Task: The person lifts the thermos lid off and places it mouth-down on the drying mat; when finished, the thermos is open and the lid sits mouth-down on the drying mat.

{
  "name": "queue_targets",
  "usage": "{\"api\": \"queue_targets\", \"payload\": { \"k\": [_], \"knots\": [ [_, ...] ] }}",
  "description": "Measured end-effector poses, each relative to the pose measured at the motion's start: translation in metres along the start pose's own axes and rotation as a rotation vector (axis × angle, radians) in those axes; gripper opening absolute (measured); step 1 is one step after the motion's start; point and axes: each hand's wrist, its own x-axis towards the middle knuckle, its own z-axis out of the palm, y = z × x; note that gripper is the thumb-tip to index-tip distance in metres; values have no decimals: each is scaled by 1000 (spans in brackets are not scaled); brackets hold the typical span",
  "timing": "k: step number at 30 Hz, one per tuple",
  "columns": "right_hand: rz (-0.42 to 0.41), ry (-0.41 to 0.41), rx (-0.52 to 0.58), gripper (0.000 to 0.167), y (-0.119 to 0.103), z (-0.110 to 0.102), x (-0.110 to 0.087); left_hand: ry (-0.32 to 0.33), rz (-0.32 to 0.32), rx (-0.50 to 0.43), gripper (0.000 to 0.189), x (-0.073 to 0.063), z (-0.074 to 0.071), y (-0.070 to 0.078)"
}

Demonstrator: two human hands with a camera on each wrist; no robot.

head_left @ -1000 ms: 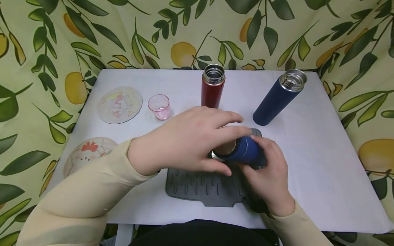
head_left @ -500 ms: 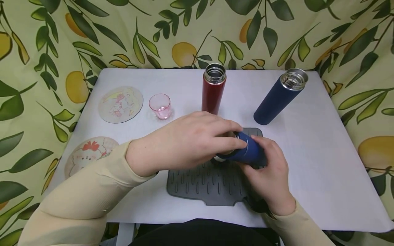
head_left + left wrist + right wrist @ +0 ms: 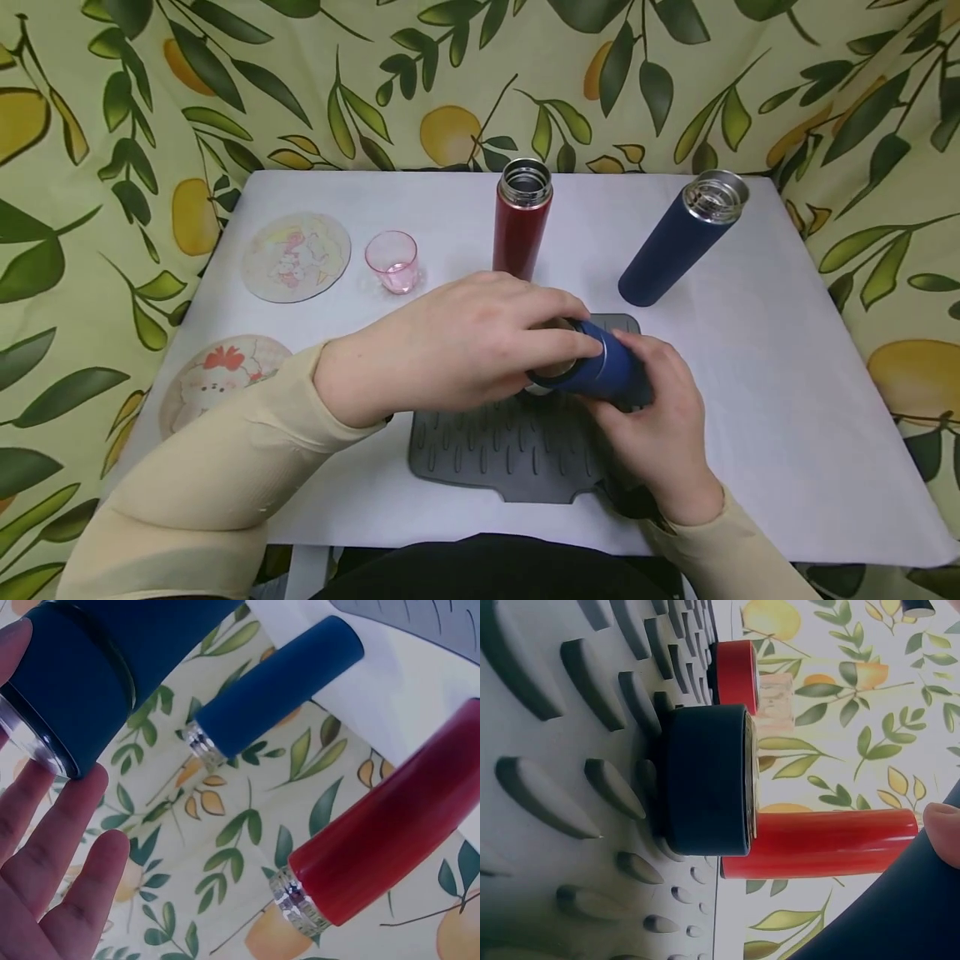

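Note:
A blue thermos (image 3: 611, 371), its lid on and a seam ring around it, is held tilted above the grey mat (image 3: 502, 458). My right hand (image 3: 663, 433) grips its body from the right. My left hand (image 3: 487, 342) reaches over from the left and holds the lid end, which has a silvery rim in the left wrist view. On the mat sits a separate dark blue cap (image 3: 705, 780), with a red cap (image 3: 735, 673) behind it in the right wrist view. Most of the mat's back half is hidden by my hands.
An uncapped red thermos (image 3: 521, 225) stands behind my left hand. Farther right is an uncapped navy thermos (image 3: 671, 246). A pink-tinted glass (image 3: 393, 262) and two round printed mats (image 3: 296, 257) lie to the left on the white table (image 3: 787, 417).
My left hand, spread above the lid one second ago, has come down and closed its fingers around it. My right hand keeps its grip on the thermos.

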Motion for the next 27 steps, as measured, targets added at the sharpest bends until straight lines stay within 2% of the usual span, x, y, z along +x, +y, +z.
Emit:
{"api": "queue_targets", "payload": {
  "k": [11, 20, 27],
  "knots": [
    [5, -9, -5, 80, 0, -2, 0, -43, -12, -2, 50, 4, -2, -1],
    [0, 0, 0, 78, 3, -2, -5, -29, -17, -28, 49, 4, 4, 0],
    [-3, 14, -7, 78, 4, -2, -4, -60, -97, -21, 55, 6, 4, 1]
  ]
}}
